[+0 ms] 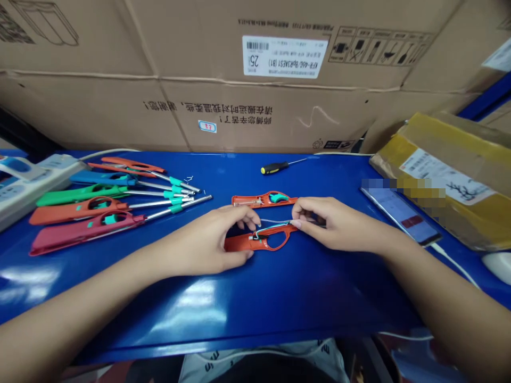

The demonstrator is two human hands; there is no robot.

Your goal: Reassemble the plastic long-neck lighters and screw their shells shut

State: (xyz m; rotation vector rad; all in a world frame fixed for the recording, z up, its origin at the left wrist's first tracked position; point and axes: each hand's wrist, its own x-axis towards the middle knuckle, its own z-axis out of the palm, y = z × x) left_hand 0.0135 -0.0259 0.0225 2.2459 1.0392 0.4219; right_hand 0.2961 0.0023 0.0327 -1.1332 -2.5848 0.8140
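While the two orange shell halves are lying apart, the unit appears to be standing at a partway stage. Clock positions are referring to the lower shell half, with 12 o'clock pointing away from the person. This half is resting on the blue table, between the hands. The upper shell half is lying just beyond it at 12 o'clock, carrying a clear tank and a teal trigger.

Left hand: it is occupying the 9 o'clock side. Thumb and index finger are curving around the shell end, moderately spaced; whether they are gripping it cannot be told.

Right hand: it is occupying the 3 o'clock side. Thumb and index finger are pinching thin wires in a narrow grip.

Status: internal parts are sitting in both halves. The wires are running loose above the lower half, and the halves are not being joined. The right hand is obscuring any barrel.

Between 9 and 10 o'clock, five lighters are lying with metal barrels fitted, seemingly whole. Just past 12 o'clock, a screwdriver is lying unused.
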